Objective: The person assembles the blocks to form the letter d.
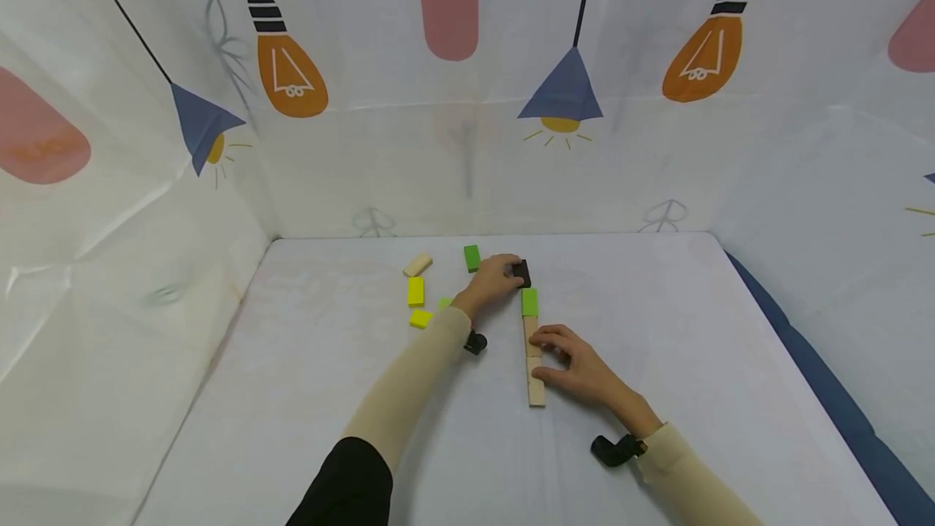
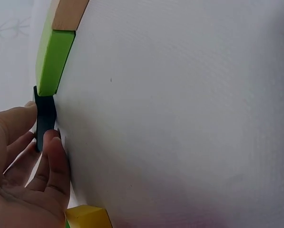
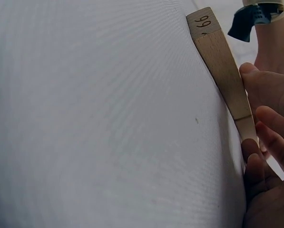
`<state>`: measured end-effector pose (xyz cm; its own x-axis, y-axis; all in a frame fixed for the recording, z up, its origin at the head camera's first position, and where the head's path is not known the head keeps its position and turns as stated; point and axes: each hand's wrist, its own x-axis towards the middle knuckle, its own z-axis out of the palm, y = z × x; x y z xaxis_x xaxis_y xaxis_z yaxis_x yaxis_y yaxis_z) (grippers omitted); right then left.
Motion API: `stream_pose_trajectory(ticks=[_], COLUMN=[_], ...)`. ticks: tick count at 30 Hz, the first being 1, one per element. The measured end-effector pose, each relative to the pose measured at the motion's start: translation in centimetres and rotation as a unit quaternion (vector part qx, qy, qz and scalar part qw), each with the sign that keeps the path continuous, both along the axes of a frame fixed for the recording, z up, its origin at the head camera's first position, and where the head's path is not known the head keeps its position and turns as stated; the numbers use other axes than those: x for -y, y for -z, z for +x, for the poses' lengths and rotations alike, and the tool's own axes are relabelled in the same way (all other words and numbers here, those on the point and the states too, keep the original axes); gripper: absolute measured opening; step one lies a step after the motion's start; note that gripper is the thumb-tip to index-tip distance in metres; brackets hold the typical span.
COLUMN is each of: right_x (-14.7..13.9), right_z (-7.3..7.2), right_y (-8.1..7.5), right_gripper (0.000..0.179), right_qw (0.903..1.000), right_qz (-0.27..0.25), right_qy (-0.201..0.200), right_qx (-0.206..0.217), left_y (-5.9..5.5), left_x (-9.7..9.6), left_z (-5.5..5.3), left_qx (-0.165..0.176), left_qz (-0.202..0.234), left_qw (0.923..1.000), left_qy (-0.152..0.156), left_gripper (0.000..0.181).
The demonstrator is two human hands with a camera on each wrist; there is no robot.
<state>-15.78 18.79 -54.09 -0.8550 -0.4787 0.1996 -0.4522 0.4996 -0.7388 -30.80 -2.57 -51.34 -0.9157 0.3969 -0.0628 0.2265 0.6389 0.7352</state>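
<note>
My left hand (image 1: 491,282) pinches a black block (image 1: 522,273) between thumb and fingers at the far end of a row. The left wrist view shows this black block (image 2: 45,118) standing against the end of a light green block (image 2: 56,61). Nearer along the row come the green block (image 1: 529,302), a wooden block (image 1: 531,336) and another wooden block (image 1: 536,393), end to end. My right hand (image 1: 584,368) rests its spread thumb and fingertips on the two wooden blocks. In the right wrist view, the nearer wooden block (image 3: 220,66) bears a marking like "66" on its end.
Left of the row lie a wooden block (image 1: 418,265), a yellow block (image 1: 415,291), another yellow block (image 1: 420,319) and a dark green block (image 1: 472,257). A light green block (image 1: 445,303) is partly hidden behind the left arm. The white table (image 1: 307,380) meets hanging patterned sheeting.
</note>
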Motion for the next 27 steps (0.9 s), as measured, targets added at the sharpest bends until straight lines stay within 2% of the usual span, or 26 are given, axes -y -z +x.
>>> stream_pose_trajectory(ticks=[6,11,21,27], right_x=[-0.05,-0.05,-0.20,-0.23], right_z=[0.11,0.15,0.14,0.14], right_y=[-0.20,-0.18,-0.17,-0.03], right_gripper=[0.048,0.048,0.048,0.048], right_qw=[1.0000,1.0000,1.0000,1.0000], right_qz=[-0.003,0.001,-0.002,-0.004], right_qy=[-0.001,-0.001,0.000,-0.004], right_qx=[-0.003,-0.001,-0.001,-0.001], left_y=[-0.23,-0.13,-0.26,-0.40], left_x=[-0.36,-0.69,-0.97,-0.90], left_z=[0.35,0.53,0.65,0.84], left_qx=[-0.008,0.005,-0.001,0.005], left_qz=[-0.011,-0.011,-0.017,-0.025], left_qw=[0.9998,0.9998,0.9994,0.9993], left_qy=[0.015,0.012,0.029,0.028], left_gripper=[0.045,0.046,0.046,0.046])
